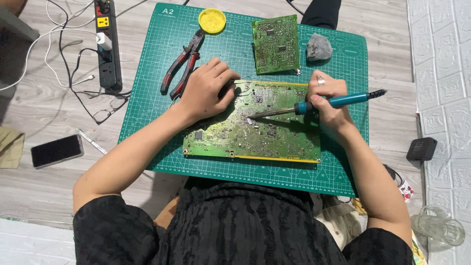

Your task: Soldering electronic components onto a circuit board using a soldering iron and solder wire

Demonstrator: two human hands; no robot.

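Observation:
A large green circuit board (230,137) lies on a green cutting mat (152,118). My left hand (206,91) rests on the board's upper left corner, fingers curled over something thin; I cannot tell what it pinches. My right hand (329,98) grips a soldering iron with a teal handle (338,101). Its metal tip (251,118) touches the middle of the board.
A smaller green circuit board (275,44), a grey wad of metal wool (319,47), a yellow round lid (212,20) and red-handled pliers (181,66) lie at the mat's far side. A power strip (109,44), glasses (109,112) and a phone (56,150) sit on the floor at left.

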